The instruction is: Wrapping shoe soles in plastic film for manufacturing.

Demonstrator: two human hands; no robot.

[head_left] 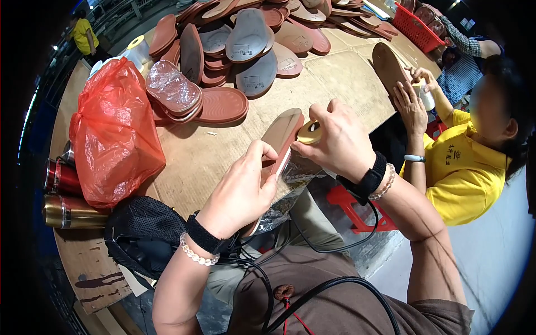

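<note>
My left hand (239, 187) is closed on the edge of a reddish-brown shoe sole (283, 129), thumb on one side and fingers on the other. The sole is held tilted over the table's near edge. At its right edge, my right hand (341, 138) grips a small roll of clear film (309, 133) with a yellow core ring. The roll is against the sole or very close to it; I cannot tell which. Crinkled clear film (298, 170) shows below the two hands. Beyond them, a film-wrapped sole (174, 86) lies on other soles.
A heap of soles (251, 36) covers the table's far side. To the left are a red plastic bag (114, 134), a gold flask (75, 212) and a black bag (145, 231). A co-worker in yellow (463, 167) holds another sole (388, 67) at right. Black cables (340, 285) cross my lap.
</note>
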